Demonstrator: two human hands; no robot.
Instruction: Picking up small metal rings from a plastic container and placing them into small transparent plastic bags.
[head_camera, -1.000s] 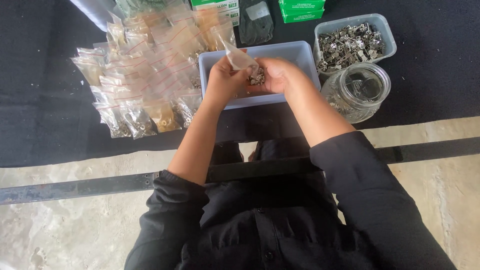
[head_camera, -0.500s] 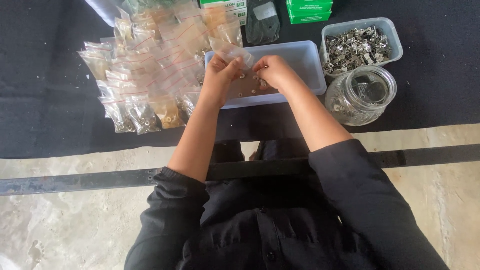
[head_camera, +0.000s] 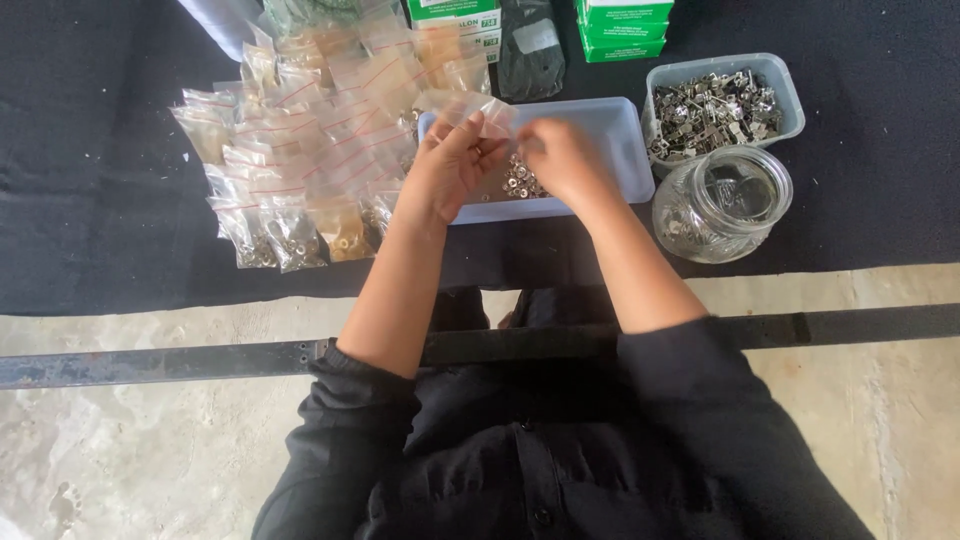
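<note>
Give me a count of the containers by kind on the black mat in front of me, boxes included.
Blue plastic trays: 1
Clear plastic tubs of metal parts: 1
Glass jars: 1
Green and white boxes: at least 2, cut off at the top edge
Total: at least 5

Black mat (head_camera: 90, 200) bears bags (head_camera: 300, 150), trays (head_camera: 620, 150), jar (head_camera: 722, 205).

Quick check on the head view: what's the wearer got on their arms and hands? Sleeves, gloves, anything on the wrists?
Both hands are bare: no gloves on the left hand or right hand. No watch or band shows on either wrist. The black sleeves of a buttoned shirt are pushed up to about the elbows, leaving both forearms uncovered.
</note>
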